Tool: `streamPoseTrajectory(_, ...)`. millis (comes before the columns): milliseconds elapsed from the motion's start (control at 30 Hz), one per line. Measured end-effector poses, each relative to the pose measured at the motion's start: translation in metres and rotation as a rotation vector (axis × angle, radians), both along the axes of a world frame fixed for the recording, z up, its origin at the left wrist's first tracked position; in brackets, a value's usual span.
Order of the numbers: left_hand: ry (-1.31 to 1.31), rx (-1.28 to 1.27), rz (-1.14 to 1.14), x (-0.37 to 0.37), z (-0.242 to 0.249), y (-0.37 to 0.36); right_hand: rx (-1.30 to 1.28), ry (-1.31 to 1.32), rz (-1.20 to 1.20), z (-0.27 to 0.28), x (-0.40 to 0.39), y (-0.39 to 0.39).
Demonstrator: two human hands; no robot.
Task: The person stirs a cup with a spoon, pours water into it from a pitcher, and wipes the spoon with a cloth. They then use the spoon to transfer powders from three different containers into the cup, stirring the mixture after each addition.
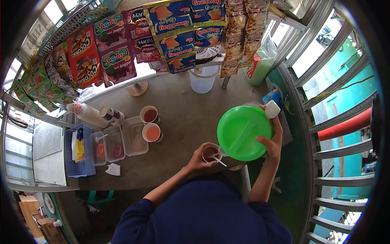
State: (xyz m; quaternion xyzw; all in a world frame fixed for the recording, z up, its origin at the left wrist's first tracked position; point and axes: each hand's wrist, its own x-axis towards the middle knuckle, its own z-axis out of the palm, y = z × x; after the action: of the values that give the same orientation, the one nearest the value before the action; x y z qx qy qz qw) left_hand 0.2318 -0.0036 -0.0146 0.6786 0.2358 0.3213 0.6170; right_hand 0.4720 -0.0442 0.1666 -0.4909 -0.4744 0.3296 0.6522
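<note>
In my left hand (pixel 197 160) is a small cup (pixel 210 152) of dark reddish-brown drink, with the fingers wrapped round its side. A white plastic spoon (pixel 219 161) leans out over the cup's near rim. My right hand (pixel 274 144) grips a pitcher with a round green lid (pixel 239 132), its thumb lying on the lid's edge. The pitcher's spout side meets the cup's right rim; its body is mostly hidden under the lid. Left of these, two paper cups stand on the table, one with dark red drink (pixel 150 116) and one with orange drink (pixel 152 133).
Plastic tubs of powder (pixel 137 144) and a blue basket (pixel 81 166) stand at the left of the table (pixel 178 97). Stacked cups (pixel 91 115) lie behind them. Drink sachets (pixel 118 61) hang overhead, above a clear bucket (pixel 202 81). Metal bars (pixel 341 181) run along the right.
</note>
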Motion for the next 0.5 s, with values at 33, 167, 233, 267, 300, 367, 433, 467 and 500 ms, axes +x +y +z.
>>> streamPoseTrajectory(33, 0.0, 0.0, 0.0, 0.0006, 0.0006, 0.0005, -0.006, 0.0, -0.002, 0.0005, 0.0, -0.0001)
streamPoseTrajectory(167, -0.037, 0.108, 0.028, 0.0016, 0.002, 0.0015, -0.005, 0.013, -0.004, -0.0017, 0.0007, -0.0001)
streamPoseTrajectory(233, -0.046, 0.064, 0.016, 0.0016, -0.0001, 0.0012, -0.001, 0.001, -0.007, -0.0025, 0.0012, -0.0001)
streamPoseTrajectory(267, -0.03, 0.102, 0.025, 0.0017, -0.0023, 0.0018, -0.001, 0.001, -0.007, -0.0022, 0.0012, -0.0001)
streamPoseTrajectory(300, -0.014, 0.14, 0.035, 0.0015, -0.0045, 0.002, -0.004, -0.004, -0.005, -0.0015, 0.001, -0.0001)
streamPoseTrajectory(367, -0.01, 0.08, 0.02, 0.0008, -0.0029, 0.001, -0.007, -0.008, -0.004, -0.0013, 0.001, 0.0)
streamPoseTrajectory(433, -0.006, 0.02, 0.005, 0.0006, -0.0029, 0.0006, -0.003, -0.015, -0.004, -0.0016, 0.0013, 0.0003)
streamPoseTrajectory(467, -0.004, 0.026, 0.008, 0.0006, -0.0036, 0.0007, -0.003, -0.015, -0.004, -0.0017, 0.001, 0.0003)
streamPoseTrajectory(500, -0.002, 0.031, 0.01, 0.0006, -0.0043, 0.0008, -0.003, -0.004, -0.005, -0.0017, 0.0004, 0.0002)
